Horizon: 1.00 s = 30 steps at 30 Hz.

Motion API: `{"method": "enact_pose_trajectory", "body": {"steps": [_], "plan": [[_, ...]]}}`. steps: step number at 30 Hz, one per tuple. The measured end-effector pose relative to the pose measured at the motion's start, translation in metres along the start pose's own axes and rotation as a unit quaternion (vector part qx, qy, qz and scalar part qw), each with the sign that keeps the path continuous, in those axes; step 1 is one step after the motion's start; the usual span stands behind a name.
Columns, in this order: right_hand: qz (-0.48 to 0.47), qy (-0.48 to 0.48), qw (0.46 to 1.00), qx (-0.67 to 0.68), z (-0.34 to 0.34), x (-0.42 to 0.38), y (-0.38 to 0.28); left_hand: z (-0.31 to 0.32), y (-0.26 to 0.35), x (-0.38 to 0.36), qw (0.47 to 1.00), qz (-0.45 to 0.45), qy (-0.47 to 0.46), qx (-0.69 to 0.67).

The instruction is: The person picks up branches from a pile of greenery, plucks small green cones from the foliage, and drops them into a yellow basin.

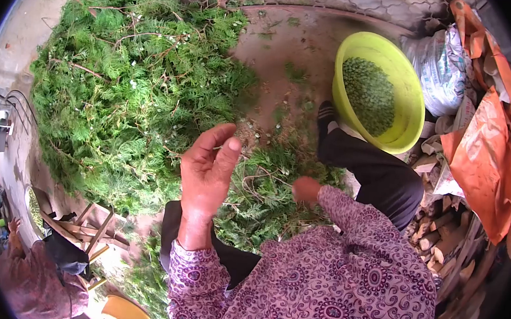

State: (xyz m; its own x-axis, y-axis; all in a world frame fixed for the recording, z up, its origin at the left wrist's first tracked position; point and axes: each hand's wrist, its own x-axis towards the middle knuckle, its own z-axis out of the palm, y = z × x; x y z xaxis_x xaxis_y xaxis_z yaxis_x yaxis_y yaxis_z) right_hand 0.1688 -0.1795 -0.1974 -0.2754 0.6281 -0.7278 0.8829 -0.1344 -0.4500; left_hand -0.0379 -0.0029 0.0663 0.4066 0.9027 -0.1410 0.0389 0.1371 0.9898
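Note:
My left hand (211, 166) is raised in front of me above the cut evergreen branches (127, 99). Its fingers curl, a gap shows between thumb and forefinger, and I see nothing held there. Lower and to the right, my right hand (306, 189) is smeared by motion over more green sprigs (263, 212) between my legs; its fingers cannot be made out. Feathery leaves, thin brown twigs and small pale bits make up the large pile. A yellow-green basin (410, 106) beyond my right knee holds many small round green pieces (367, 96).
White woven sacks (436, 72) and orange sheeting (486, 167) stand right of the basin, with stacked firewood (443, 233) below. Another person (38, 280) sits at lower left near a wooden frame (88, 230) and an orange-yellow container (125, 312). Scattered sprigs lie on the concrete floor (276, 58).

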Motion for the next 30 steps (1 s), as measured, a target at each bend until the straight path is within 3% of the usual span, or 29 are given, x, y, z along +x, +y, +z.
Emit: {"method": "enact_pose_trajectory", "body": {"steps": [1, 2, 3, 4, 6, 8, 9, 11, 15, 17, 21, 23, 24, 26, 30], "plan": [[-0.035, 0.108, 0.993, 0.014, 0.0, 0.024, 0.01, 0.003, -0.002, -0.001, 1.0, 0.014, 0.004, 0.016], [-0.008, 0.195, 0.975, 0.11, -0.011, 0.038, 0.01, 0.005, -0.005, -0.002, 1.0, 0.012, 0.004, 0.018], [0.02, 0.279, 0.938, 0.205, -0.024, 0.051, 0.009, 0.009, -0.008, -0.001, 0.974, 0.127, -0.002, 0.188], [0.04, 0.303, 0.923, 0.234, -0.035, 0.067, 0.014, 0.014, -0.012, -0.001, 0.907, 0.237, -0.01, 0.348], [0.06, 0.325, 0.906, 0.266, -0.049, 0.092, 0.018, 0.033, -0.014, -0.012, 0.848, 0.229, -0.109, 0.465], [0.083, 0.371, 0.898, 0.221, -0.059, 0.111, 0.014, 0.04, -0.041, -0.025, 0.752, 0.205, -0.278, 0.561], [0.084, 0.37, 0.898, 0.224, -0.058, 0.121, 0.014, 0.04, -0.045, -0.034, 0.751, 0.203, -0.28, 0.562], [0.111, 0.341, 0.909, 0.214, -0.051, 0.146, 0.016, 0.039, -0.053, -0.045, 0.699, 0.061, -0.433, 0.566], [0.151, 0.321, 0.913, 0.204, -0.038, 0.169, 0.011, 0.035, -0.048, -0.035, 0.721, 0.119, -0.351, 0.585], [0.165, 0.405, 0.885, 0.162, -0.027, 0.174, 0.009, 0.035, -0.046, -0.03, 0.713, 0.126, -0.306, 0.618], [0.17, 0.45, 0.862, 0.159, -0.025, 0.173, 0.01, 0.035, -0.046, -0.033, 0.712, 0.133, -0.338, 0.601], [0.105, 0.394, 0.853, 0.326, -0.04, 0.159, 0.013, 0.035, -0.046, -0.035, 0.715, 0.14, -0.343, 0.593], [0.104, 0.393, 0.854, 0.326, -0.044, 0.16, 0.02, 0.034, -0.046, -0.035, 0.716, 0.138, -0.342, 0.593], [0.154, 0.459, 0.769, 0.417, -0.05, 0.167, 0.037, 0.033, -0.047, -0.036, 0.729, 0.142, -0.327, 0.584], [0.2, 0.453, 0.802, 0.333, -0.086, 0.168, 0.036, 0.034, -0.049, -0.035, 0.728, 0.145, -0.321, 0.588]]}}
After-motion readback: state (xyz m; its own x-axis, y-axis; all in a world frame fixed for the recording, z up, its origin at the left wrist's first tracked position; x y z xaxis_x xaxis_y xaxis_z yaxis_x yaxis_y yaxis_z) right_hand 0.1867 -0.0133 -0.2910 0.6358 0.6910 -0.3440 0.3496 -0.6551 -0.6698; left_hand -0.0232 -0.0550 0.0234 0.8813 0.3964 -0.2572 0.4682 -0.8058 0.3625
